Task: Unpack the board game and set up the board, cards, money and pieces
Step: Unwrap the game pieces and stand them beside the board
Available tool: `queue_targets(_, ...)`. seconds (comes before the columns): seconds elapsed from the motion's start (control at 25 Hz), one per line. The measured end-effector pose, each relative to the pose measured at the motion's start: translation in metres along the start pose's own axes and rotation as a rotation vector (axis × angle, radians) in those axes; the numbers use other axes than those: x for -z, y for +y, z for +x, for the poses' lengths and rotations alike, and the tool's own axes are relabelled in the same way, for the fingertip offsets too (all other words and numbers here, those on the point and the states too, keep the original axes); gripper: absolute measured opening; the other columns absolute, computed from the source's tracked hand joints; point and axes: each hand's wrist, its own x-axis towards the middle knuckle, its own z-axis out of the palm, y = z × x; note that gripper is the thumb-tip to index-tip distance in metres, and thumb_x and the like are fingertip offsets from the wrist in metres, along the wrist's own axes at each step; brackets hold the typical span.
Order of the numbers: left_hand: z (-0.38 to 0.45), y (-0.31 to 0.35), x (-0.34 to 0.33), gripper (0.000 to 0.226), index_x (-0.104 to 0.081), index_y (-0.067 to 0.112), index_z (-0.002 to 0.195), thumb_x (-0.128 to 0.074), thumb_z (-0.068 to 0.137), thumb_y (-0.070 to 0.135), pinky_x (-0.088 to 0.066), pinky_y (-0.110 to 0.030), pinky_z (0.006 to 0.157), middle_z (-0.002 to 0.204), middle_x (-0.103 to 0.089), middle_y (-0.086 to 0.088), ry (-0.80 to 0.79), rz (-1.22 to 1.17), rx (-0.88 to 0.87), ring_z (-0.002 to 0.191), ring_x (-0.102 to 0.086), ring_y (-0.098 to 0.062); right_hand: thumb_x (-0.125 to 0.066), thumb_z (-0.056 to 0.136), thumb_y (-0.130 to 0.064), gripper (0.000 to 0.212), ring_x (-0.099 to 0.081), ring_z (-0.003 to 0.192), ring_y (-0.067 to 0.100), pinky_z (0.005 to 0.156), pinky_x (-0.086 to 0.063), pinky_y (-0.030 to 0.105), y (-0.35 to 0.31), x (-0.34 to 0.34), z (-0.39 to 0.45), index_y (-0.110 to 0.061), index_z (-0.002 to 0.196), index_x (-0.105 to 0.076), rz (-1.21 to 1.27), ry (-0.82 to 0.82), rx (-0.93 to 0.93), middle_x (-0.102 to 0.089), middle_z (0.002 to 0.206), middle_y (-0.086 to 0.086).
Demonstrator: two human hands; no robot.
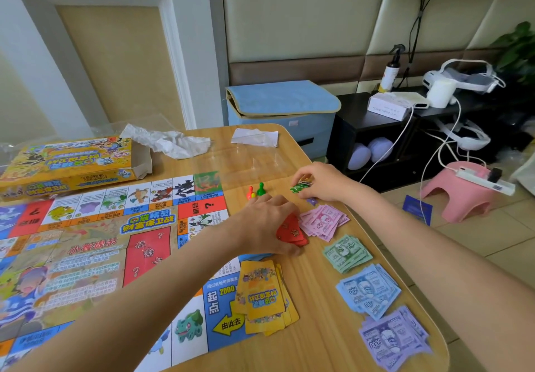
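Observation:
The colourful game board (95, 244) lies unfolded on the wooden table (312, 290). My left hand (266, 224) grips a stack of red cards (291, 231) beside the board's right edge. My right hand (321, 182) pinches a small bundle of green notes (299, 187) just above the table. Piles of money lie along the right side: pink notes (322, 221), green notes (346, 253), blue notes (369, 290) and purple notes (393, 338). A stack of yellow cards (265, 296) overlaps the board's corner. An orange pawn (250, 192) and a green pawn (261, 189) stand upright near my left hand.
The open yellow game box (66, 166) lies at the back left with crumpled white paper (170, 141) beside it. Clear plastic wrap (254, 151) lies at the table's far edge. Off the table stand a blue fabric box (280, 111), a black shelf (376, 140) and a pink stool (460, 192).

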Motion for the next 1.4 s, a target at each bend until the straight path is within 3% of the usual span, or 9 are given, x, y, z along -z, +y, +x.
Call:
queue_targets(0.12,-0.002,-0.001,-0.001,0.07,-0.04,0.026,0.135,-0.062,0.077,0.059,-0.027,-0.031,0.103,0.132,-0.042,0.002,0.005,-0.056,-0.015,0.119,-0.038,-0.018,-0.071,0.08,-0.009,0.019,-0.052,0.089,0.013,0.076,-0.042,0.026,-0.001,-0.002,0.001,-0.018,0.096,-0.066,0.066,0.02,0.018,-0.052,0.104,-0.002)
queue_targets(0.2,-0.002,-0.002,0.002,0.059,-0.047,0.024,0.132,-0.062,0.082,0.05,-0.032,-0.035,0.104,0.135,-0.044,-0.001,0.118,-0.173,-0.024,0.122,-0.041,-0.019,-0.072,0.08,-0.013,0.019,-0.053,0.08,0.01,0.073,-0.045,0.025,-0.003,0.0,0.0,-0.021,0.096,-0.066,0.102,-0.026,0.07,-0.056,0.104,-0.002)
queue_targets(0.32,-0.001,-0.006,0.011,0.034,-0.057,0.012,0.122,-0.055,0.091,0.026,-0.041,-0.034,0.092,0.127,-0.052,-0.005,0.345,-0.272,0.047,0.107,-0.055,-0.023,-0.067,0.085,-0.016,0.024,-0.059,0.08,0.012,0.079,-0.049,0.03,-0.005,0.006,-0.001,-0.02,0.108,-0.066,0.26,-0.046,0.101,-0.063,0.109,0.002)
queue_targets(0.52,0.0,-0.011,0.011,0.026,-0.062,0.006,0.114,-0.048,0.091,0.007,-0.046,-0.024,0.081,0.112,-0.063,-0.006,0.525,-0.293,0.152,0.095,-0.062,-0.018,-0.063,0.089,-0.025,0.026,-0.054,0.057,0.01,0.062,-0.049,0.023,0.003,0.011,-0.004,-0.013,0.112,-0.063,0.109,0.0,-0.039,-0.062,0.104,0.003)
queue_targets(0.68,-0.001,-0.019,0.015,0.027,-0.061,0.009,0.112,-0.047,0.089,0.004,-0.039,-0.018,0.075,0.108,-0.064,-0.003,0.645,-0.345,0.245,0.096,-0.059,-0.015,-0.07,0.082,-0.032,0.035,-0.059,0.071,0.016,0.073,-0.05,0.031,-0.009,-0.003,-0.002,-0.005,0.103,-0.067,0.163,0.051,-0.061,-0.063,0.094,0.003)
queue_targets(0.76,-0.002,-0.023,0.014,0.028,-0.061,0.008,0.112,-0.047,0.089,0.003,-0.036,-0.016,0.073,0.108,-0.062,-0.003,0.664,-0.347,0.275,0.095,-0.058,-0.015,-0.075,0.078,-0.028,0.03,-0.059,0.081,0.016,0.07,-0.046,0.027,-0.017,-0.008,0.003,-0.006,0.097,-0.068,0.127,0.039,-0.051,-0.062,0.091,0.003)
queue_targets(0.88,-0.007,-0.034,0.007,0.027,-0.061,0.007,0.112,-0.048,0.088,0.002,-0.042,-0.023,0.079,0.108,-0.06,-0.005,0.667,-0.319,0.306,0.096,-0.057,-0.018,-0.075,0.078,-0.016,0.012,-0.054,0.06,0.012,0.057,-0.044,0.024,-0.021,-0.01,0.005,-0.013,0.078,-0.063,0.296,-0.016,-0.101,-0.06,0.075,0.001)
queue_targets(1.2,-0.001,-0.053,-0.014,0.031,-0.05,0.007,0.125,-0.039,0.099,0.019,-0.034,-0.032,0.092,0.12,-0.051,-0.011,0.447,-0.033,0.405,0.109,-0.046,-0.027,-0.063,0.088,-0.011,0.018,-0.047,0.056,0.009,0.046,-0.041,0.012,-0.015,0.003,0.004,0.0,0.101,-0.068,0.464,-0.001,-0.126,-0.056,0.067,0.003)
queue_targets(1.4,0.001,-0.058,-0.025,0.043,-0.058,-0.004,0.105,-0.032,0.092,0.027,-0.041,-0.043,0.077,0.098,-0.056,-0.021,0.485,-0.05,0.433,0.087,-0.052,-0.037,-0.065,0.084,-0.003,0.013,-0.053,0.059,0.006,0.051,-0.044,0.012,-0.015,0.008,0.01,-0.002,0.096,-0.07,0.437,-0.059,-0.073,-0.063,0.072,0.0)
